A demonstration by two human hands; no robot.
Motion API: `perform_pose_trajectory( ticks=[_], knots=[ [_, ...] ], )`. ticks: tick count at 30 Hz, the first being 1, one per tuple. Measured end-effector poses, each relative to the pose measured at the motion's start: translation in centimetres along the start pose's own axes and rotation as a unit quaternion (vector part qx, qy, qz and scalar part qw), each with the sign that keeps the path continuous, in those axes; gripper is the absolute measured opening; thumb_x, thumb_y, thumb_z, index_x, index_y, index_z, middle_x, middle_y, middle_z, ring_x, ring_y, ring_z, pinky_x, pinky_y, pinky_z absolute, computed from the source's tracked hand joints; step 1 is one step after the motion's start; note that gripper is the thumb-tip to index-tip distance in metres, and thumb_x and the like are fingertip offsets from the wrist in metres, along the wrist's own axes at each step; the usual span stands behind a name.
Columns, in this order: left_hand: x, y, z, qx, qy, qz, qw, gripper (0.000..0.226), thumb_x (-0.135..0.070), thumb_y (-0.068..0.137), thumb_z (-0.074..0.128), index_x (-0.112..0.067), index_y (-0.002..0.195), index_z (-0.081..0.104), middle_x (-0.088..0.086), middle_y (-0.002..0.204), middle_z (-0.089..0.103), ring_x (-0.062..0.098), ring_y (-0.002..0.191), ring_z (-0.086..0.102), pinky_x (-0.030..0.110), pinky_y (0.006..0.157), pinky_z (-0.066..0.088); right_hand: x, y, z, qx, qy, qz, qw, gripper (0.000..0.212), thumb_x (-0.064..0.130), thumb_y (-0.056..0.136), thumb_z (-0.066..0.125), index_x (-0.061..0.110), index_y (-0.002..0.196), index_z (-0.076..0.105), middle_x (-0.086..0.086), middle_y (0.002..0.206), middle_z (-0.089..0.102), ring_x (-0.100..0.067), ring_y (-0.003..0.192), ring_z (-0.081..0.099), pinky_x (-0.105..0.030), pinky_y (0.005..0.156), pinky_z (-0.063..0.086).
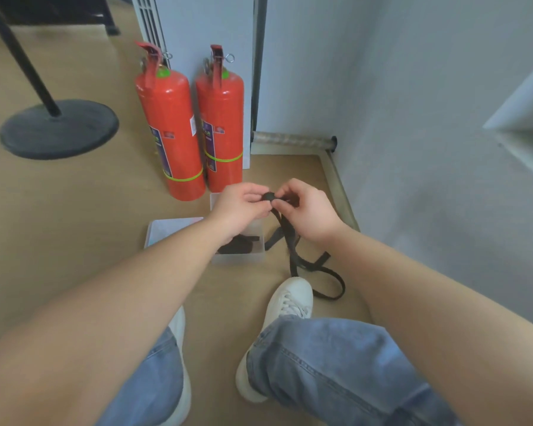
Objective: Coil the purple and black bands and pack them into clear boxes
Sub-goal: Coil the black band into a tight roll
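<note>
Centre frame, the fingers [253, 192] of the left hand [240, 206] and of the right hand [306, 212] are curled and pinch, from either side, the small tight roll at the end of a long flat black woven band [268, 197]. The loose rest of the band hangs from the roll, then loops and crosses over itself on the tan floor [74, 210], reaching down beside the toe of a white lace-up shoe [290, 298] in the lower middle.

Under the left wrist sits a clear rectangular plastic box [239, 259] on the floor, with dark band pieces lying inside it. Just left of it lies a flat clear rectangular piece [166, 230]; whether it is a lid or a second box cannot be told.

Behind the hands, two red metal fire extinguishers [170, 133] stand side by side against a pale wall [413, 118], each ringed by a yellow-green band. Their dark labels carry print too small to read. At the upper left is the round black base of a stand [59, 129]. Blue jeans [320, 358] fill the bottom edge.
</note>
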State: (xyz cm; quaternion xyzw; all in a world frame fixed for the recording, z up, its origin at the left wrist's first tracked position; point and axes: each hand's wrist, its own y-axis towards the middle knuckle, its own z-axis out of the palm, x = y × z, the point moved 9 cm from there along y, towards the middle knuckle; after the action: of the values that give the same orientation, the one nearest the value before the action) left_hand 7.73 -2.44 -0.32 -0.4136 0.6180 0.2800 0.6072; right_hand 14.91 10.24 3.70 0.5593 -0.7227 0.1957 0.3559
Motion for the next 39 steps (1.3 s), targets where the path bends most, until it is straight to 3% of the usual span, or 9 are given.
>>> perform_pose_trajectory(
  ticks=[6,10,13,16,23,28,32,35,39],
  knots=[
    [-0.1,-1.6,0.6,0.035,-0.117,-0.042,0.992,0.040,0.011,0.088,0.067,-0.002,0.126,0.063,0.017,0.119,0.064,0.022,0.103,0.070,0.026,0.089,0.059,-0.7,-1.6,0.3,0.012,0.070,0.008,0.997,0.013,0.022,0.092,0.074,0.025,0.097,0.062,0.012,0.098,0.070,-0.005,0.097,0.067,-0.032,0.094,0.055],
    [-1.0,-2.1,0.0,0.054,-0.078,-0.008,0.995,0.039,0.007,0.089,0.069,-0.004,0.126,0.064,0.014,0.125,0.063,0.020,0.107,0.069,0.024,0.085,0.060,-0.4,-2.0,0.3,-0.004,0.079,0.000,0.997,0.012,0.018,0.089,0.077,0.019,0.094,0.067,0.006,0.090,0.071,-0.010,0.084,0.068,-0.030,0.082,0.057],
    [-2.1,-2.2,-1.2,0.036,0.122,0.060,0.990,0.024,-0.004,0.086,0.077,-0.018,0.105,0.076,0.004,0.112,0.074,0.010,0.090,0.074,0.025,0.087,0.059,-0.2,-2.1,0.7,0.013,0.060,-0.006,0.998,0.008,0.017,0.088,0.078,0.021,0.093,0.073,0.007,0.093,0.074,-0.012,0.088,0.070,-0.031,0.086,0.057],
    [-2.5,-3.0,-1.4,0.035,0.322,0.117,0.939,0.025,-0.015,0.083,0.081,-0.027,0.104,0.077,-0.017,0.085,0.072,-0.002,0.079,0.070,0.021,0.089,0.053,-0.6,-2.4,1.8,0.036,0.064,0.018,0.997,0.008,0.016,0.088,0.078,0.023,0.089,0.073,0.004,0.094,0.076,-0.015,0.088,0.071,-0.032,0.087,0.057],
    [-4.0,-4.0,-1.2,-0.009,0.446,0.253,0.859,0.024,-0.024,0.090,0.074,-0.021,0.113,0.078,0.003,0.105,0.076,0.021,0.090,0.071,0.035,0.085,0.057,-1.0,-3.0,2.7,0.055,0.231,0.095,0.967,0.006,0.010,0.091,0.075,0.011,0.092,0.069,-0.002,0.081,0.071,-0.014,0.071,0.067,-0.033,0.074,0.059],
    [-3.0,-4.1,-2.0,-0.094,0.349,0.197,0.911,0.014,-0.022,0.089,0.074,-0.019,0.101,0.081,-0.001,0.093,0.079,0.015,0.084,0.072,0.035,0.081,0.058,-0.9,-3.0,2.9,0.039,0.184,0.090,0.978,0.009,0.015,0.091,0.075,0.022,0.088,0.071,0.005,0.085,0.073,-0.016,0.080,0.070,-0.043,0.086,0.060],
    [-2.1,-4.0,-0.7,-0.036,0.325,0.159,0.932,0.016,-0.022,0.094,0.069,-0.017,0.105,0.080,0.003,0.089,0.079,0.017,0.082,0.071,0.033,0.083,0.058,-1.4,-3.0,2.0,-0.023,0.149,0.083,0.985,0.010,0.017,0.094,0.070,0.027,0.089,0.070,0.011,0.094,0.072,-0.011,0.092,0.069,-0.034,0.091,0.057],
    [-1.6,-4.5,-0.2,-0.022,0.379,0.175,0.908,0.016,-0.026,0.094,0.068,-0.020,0.094,0.083,0.008,0.075,0.075,0.029,0.076,0.066,0.039,0.076,0.056,-0.9,-3.1,1.7,-0.022,0.111,0.066,0.991,0.008,0.017,0.096,0.066,0.024,0.098,0.070,0.014,0.092,0.069,-0.002,0.083,0.065,-0.020,0.076,0.051],
    [-2.1,-4.2,-1.1,-0.031,0.337,0.154,0.928,0.008,-0.020,0.083,0.081,-0.013,0.082,0.083,0.003,0.085,0.078,0.014,0.087,0.070,0.013,0.077,0.045,0.5,-3.1,2.0,0.024,0.077,0.030,0.996,0.020,0.015,0.095,0.067,0.034,0.089,0.068,0.009,0.093,0.074,-0.018,0.079,0.072,-0.019,0.061,0.055]
  ],
)
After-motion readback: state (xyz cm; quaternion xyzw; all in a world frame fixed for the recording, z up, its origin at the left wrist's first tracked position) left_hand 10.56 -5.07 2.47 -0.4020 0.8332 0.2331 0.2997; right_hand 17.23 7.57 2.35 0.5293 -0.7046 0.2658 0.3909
